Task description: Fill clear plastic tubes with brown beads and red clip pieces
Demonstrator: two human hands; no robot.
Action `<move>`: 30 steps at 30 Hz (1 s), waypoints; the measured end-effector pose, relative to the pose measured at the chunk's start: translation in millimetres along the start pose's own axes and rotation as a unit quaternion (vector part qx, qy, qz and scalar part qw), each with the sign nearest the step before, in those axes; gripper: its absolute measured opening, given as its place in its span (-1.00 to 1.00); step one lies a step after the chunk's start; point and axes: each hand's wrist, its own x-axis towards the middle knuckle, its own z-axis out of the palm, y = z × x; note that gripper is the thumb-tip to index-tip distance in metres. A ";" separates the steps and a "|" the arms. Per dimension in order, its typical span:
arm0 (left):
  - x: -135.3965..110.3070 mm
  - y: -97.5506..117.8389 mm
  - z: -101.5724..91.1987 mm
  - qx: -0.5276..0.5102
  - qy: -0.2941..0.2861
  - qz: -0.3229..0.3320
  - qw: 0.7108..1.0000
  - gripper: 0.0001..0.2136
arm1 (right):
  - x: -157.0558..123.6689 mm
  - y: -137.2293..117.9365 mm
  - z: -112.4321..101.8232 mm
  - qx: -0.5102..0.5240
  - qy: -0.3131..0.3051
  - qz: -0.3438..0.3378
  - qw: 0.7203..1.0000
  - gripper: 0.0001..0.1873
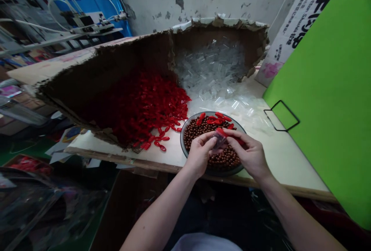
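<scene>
Clear plastic sleeve point(219, 139) sits pinched in the left hand point(199, 152), while the right hand point(247, 154) grips a red plastic piece point(232, 136) at its mouth, just above a round dish point(182, 143) of brown beads point(224, 159) near the near edge of the table point(278, 162).

2 hands point(223, 154), 1 dish point(213, 112), 1 torn carton point(136, 60), 1 green board point(324, 89). Dish: brown beads point(203, 135), too many to count, about 7 red parts point(214, 119) on top. Carton: 1 red pile point(139, 104), hundreds; clear sleeves point(208, 69), also hundreds. Between hands: 1 clear sleeve point(219, 139), 1 red part point(228, 136).
</scene>
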 end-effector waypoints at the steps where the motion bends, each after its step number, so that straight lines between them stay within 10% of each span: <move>1: 1.8 1.0 0.2 -0.005 -0.007 -0.006 1.000 -0.65 | 3.3 0.7 -1.3 0.014 -0.009 0.009 1.000 -0.76; 7: 4.4 -3.2 -3.5 0.030 -0.052 -0.052 0.997 -0.68 | 24.6 -0.5 3.4 0.122 0.019 0.050 0.991 -0.72; 12: -0.4 -8.5 -7.4 0.144 -0.110 -0.077 0.980 -0.63 | 35.8 -7.0 4.4 0.243 -0.246 0.165 0.924 -0.39; 15: -0.9 -5.2 -3.6 0.233 -0.100 -0.045 0.966 -0.66 | 34.6 -7.3 6.8 0.256 -0.301 0.214 0.893 -0.29; 21: -4.6 -4.7 9.2 0.355 0.016 0.160 0.921 -0.66 | 16.0 -13.0 26.8 0.320 -0.213 0.246 0.890 -0.39; 30: -5.8 -4.6 2.7 0.348 0.005 0.146 0.926 -0.72 | 5.5 -7.3 45.8 0.345 -0.093 0.258 0.897 -0.47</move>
